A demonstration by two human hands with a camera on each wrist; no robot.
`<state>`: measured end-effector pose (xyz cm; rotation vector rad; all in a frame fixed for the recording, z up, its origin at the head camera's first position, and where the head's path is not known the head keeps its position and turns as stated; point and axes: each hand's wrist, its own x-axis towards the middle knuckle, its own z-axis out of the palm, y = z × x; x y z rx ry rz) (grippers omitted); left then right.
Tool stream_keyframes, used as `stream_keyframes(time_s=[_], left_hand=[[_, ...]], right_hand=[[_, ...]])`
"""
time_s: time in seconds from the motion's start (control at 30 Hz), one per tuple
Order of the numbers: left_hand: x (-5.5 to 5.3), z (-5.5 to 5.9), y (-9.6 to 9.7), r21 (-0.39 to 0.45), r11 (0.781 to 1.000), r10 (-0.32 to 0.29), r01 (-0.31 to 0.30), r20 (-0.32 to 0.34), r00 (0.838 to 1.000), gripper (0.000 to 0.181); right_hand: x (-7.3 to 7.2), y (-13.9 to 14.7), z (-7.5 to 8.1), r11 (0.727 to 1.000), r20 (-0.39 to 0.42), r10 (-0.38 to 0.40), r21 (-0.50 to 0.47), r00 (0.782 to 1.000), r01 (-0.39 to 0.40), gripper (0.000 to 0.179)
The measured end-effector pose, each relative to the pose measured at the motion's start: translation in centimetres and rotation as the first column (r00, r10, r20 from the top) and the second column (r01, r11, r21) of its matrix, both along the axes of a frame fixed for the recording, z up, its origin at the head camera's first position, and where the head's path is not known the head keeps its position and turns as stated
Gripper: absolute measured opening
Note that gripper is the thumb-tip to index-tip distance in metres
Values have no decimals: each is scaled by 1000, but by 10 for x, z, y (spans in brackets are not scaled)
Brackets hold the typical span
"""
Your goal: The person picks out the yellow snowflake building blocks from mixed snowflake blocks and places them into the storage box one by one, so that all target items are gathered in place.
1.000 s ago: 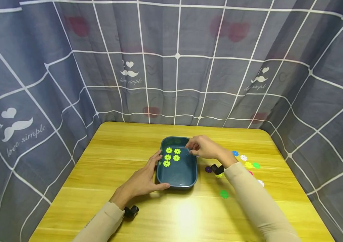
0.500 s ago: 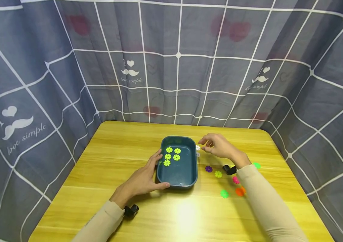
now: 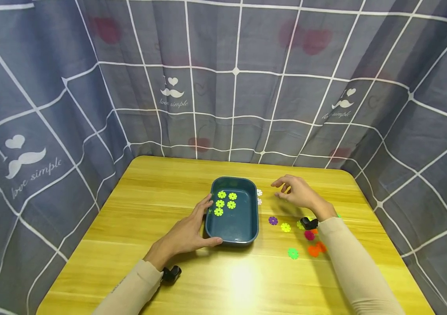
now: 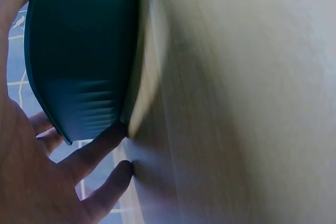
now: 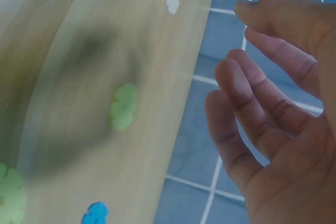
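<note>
My left hand (image 3: 184, 234) rests at the near left corner of a dark blue-green plastic tub (image 3: 234, 240), thumb along its front rim and fingers spread against its left side. In the left wrist view, fingertips touch the low outer wall of the tub (image 4: 79, 51). Several yellow-green flower-shaped discs (image 3: 220, 204) lie inside, toward the left. My right hand (image 3: 300, 192) hovers over the table right of the tub, fingers loosely bent and nothing held, as the right wrist view also shows. Two white flower discs (image 3: 259, 192) lie against the tub's right side.
Right of the tub, loose flower discs are scattered on the wooden table (image 3: 160, 192): a purple disc (image 3: 272, 220), a green disc (image 3: 293, 253), a pink disc (image 3: 309, 235) and orange discs (image 3: 314, 250). My right forearm hides part of that area. A grey checked curtain (image 3: 211, 96) surrounds the table.
My right hand has come up out of the tub and moved right, away from its rim, uncovering the white discs. The left hand stays at the tub.
</note>
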<state>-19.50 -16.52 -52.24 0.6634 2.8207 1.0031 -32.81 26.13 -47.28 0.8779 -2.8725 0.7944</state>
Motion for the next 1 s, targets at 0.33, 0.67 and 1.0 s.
stream_keyframes(time_s=[0.33, 0.67, 1.0], left_hand=[[-2, -3, 1, -11, 1000, 1, -1, -13, 1000, 134], [0, 2, 2, -10, 1000, 5, -5, -12, 1000, 134], [-2, 0, 4, -20, 1000, 8, -8, -14, 1000, 135]], right_hand=[[0, 20, -16, 998, 58, -53, 20, 997, 52, 38], [-1, 33, -27, 996, 108, -87, 21, 990, 86, 56], [-2, 40, -37, 994, 139, -100, 46, 985, 95, 70]])
